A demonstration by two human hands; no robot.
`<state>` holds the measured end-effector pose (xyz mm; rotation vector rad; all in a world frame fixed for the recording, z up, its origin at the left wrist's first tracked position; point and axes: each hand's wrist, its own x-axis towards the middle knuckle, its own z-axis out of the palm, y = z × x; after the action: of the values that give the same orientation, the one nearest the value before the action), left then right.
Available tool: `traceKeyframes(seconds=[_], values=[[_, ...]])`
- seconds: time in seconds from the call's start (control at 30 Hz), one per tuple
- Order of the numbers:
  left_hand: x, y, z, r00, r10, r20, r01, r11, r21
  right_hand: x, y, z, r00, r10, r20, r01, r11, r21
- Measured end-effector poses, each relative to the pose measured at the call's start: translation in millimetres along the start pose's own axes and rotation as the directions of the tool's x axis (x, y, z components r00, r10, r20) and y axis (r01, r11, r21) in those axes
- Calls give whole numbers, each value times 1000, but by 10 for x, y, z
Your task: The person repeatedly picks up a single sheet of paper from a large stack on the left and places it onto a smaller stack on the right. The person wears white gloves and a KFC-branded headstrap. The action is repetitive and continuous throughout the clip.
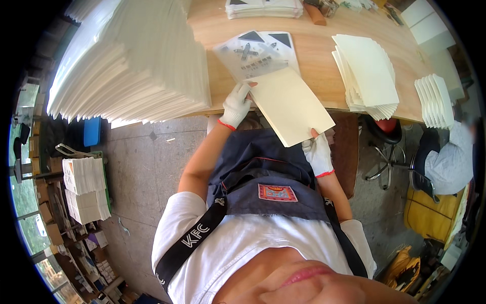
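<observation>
We pinch the cream paper sheaf [292, 105], left grip [237, 105] at its far corner, right grip [318, 154] at its near end, long axis slanting rightward toward us.

A: Glove colours?
B: Left hand [236, 105]: white, red cuff edge. Right hand [319, 154]: same.
A: And the held sheets [292, 106]?
B: Plain cream. The printed sheets [263, 53] are white, dark triangles, dark crossed motif.
A: Stacks?
B: Tall stack [134, 61] white, fanned pile [370, 71] cream. Table [319, 66] light tan, wood grain.
A: Clothing?
B: Dark navy apron [253, 147], red-bordered multicoloured patch [277, 192]. Black strap [195, 235], white lettering. White shirt [248, 235].
A: Background?
B: Grey floor [147, 157], bright blue panel [92, 131], yellow bag [430, 210].
</observation>
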<state>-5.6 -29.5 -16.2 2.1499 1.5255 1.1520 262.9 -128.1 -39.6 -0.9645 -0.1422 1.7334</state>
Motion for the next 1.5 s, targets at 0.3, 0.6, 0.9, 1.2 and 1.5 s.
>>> traceKeyframes(seconds=[0.3,0.6,0.9,1.2,1.5], values=[[-214,84,1015,759,-483,437,192,-475,-859,-436,4,257,995,-97,23,99,993,-61],[-793,153,1210,675,-391,626,328,-601,-729,-486,147,107,994,72,-87,-84,985,-150],[-863,2,981,643,-399,654,305,-650,-696,-467,504,140,999,45,-18,-47,987,-153],[-1094,21,895,575,-355,737,338,-718,-609,-439,558,3,999,14,35,-6,979,-205],[-1333,87,1236,701,-582,411,653,295,-697,406,900,-65,968,-170,187,162,985,59]])
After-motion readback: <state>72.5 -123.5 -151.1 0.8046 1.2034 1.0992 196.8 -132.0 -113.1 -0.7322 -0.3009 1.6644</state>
